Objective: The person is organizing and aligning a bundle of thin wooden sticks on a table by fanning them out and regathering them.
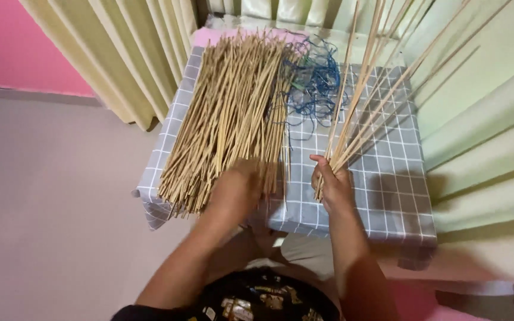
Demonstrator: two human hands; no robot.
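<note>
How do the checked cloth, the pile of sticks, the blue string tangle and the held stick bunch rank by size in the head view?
1. checked cloth
2. pile of sticks
3. held stick bunch in the right hand, long but thin; nearness makes this unsure
4. blue string tangle

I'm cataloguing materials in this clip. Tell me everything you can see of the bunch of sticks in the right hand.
The bunch of sticks is a small handful of thin, straight, pale tan rods, like split bamboo or reed. The right hand grips their lower ends, and they fan upward and outward past the frame's top, above the grey checked cloth.
</note>
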